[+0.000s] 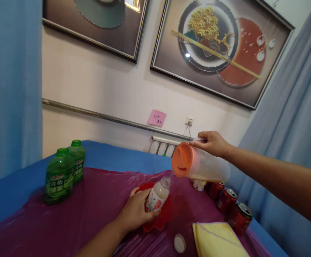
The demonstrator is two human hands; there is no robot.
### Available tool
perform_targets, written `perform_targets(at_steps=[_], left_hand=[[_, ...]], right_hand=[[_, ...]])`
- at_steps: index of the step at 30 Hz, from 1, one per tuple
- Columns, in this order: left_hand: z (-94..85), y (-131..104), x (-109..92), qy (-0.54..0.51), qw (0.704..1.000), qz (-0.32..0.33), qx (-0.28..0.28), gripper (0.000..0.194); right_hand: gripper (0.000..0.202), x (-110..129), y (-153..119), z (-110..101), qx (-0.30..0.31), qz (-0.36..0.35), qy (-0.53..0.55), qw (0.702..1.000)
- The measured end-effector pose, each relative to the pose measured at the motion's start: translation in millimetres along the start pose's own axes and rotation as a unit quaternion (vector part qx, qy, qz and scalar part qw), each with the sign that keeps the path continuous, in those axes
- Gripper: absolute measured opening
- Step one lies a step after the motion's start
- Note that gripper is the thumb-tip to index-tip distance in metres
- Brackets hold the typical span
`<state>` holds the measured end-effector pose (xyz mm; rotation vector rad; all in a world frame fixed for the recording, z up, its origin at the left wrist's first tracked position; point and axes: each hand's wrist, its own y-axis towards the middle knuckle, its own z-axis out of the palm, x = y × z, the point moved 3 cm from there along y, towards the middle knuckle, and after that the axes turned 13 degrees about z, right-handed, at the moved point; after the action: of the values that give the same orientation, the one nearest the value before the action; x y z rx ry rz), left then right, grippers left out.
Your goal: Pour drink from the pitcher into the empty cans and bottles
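My left hand (135, 210) is wrapped round a small clear bottle (160, 194) with a fruit-patterned label, tilted to the right above a red scalloped bowl (168, 210). The bottle is uncapped and holds a pale liquid. By its handle, my right hand (211, 143) grips a translucent pitcher (211, 167) with an orange lid (182, 160). The pitcher lies nearly on its side, its lid end close to the bottle's mouth, and some liquid shows along its lower wall. A thin stream seems to run between them. A white cap (179, 243) lies in front of the bowl.
Two green bottles (60, 176) stand at the left on purple plastic sheeting (99, 210). Several red cans (240, 217) and a patterned cup (199, 184) line the right side. A folded yellow cloth (219, 239) lies near the front. Blue curtains (286, 142) hang at both sides.
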<state>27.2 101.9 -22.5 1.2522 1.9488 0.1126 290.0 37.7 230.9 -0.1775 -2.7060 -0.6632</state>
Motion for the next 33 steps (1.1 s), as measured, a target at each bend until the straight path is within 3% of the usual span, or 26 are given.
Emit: perform_targets(at_steps=[33], left_hand=[[0.8, -0.2, 1.1, 0.004, 1.0, -0.002, 0.0, 0.042]], right_hand=[[0.069, 2.2, -0.7, -1.7, 0.005, 0.0, -0.006, 1.0]])
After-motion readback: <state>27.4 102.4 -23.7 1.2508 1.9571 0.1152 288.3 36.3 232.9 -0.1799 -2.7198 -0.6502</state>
